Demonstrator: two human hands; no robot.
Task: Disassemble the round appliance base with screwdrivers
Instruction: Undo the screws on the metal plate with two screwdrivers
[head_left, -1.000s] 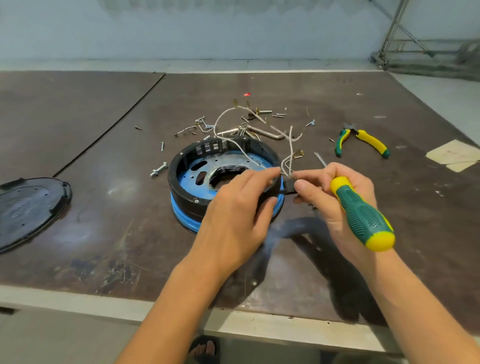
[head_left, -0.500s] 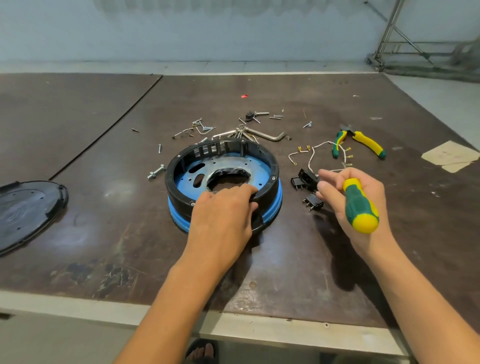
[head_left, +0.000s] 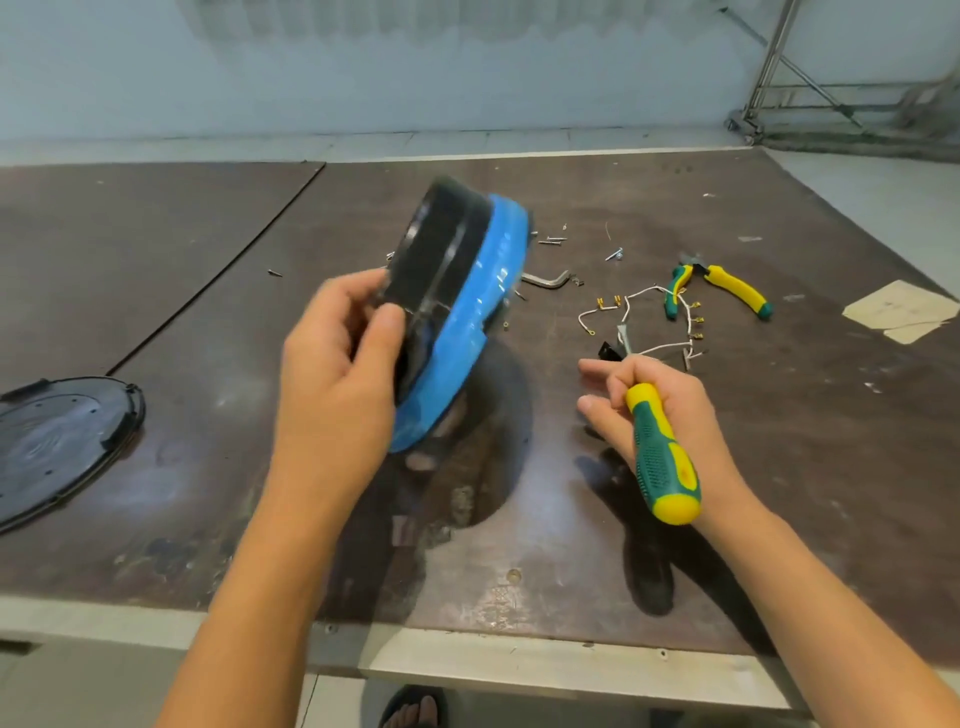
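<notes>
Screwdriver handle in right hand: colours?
Green with yellow ends, on the screwdriver; head view shows it.

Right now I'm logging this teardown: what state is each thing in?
Round base: lifted, tilted on edge, gripped by left hand.
Screwdriver: held in right hand, idle.
Wire harness: removed, lying on table.
Pliers: lying, unused.
Black cover: off, lying flat.

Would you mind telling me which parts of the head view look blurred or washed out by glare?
In the head view, the lifted black-and-blue round appliance base is motion-blurred in the left hand; the green-and-yellow screwdriver looks sharp; pale glare patches sheen the dark brown table.
</notes>
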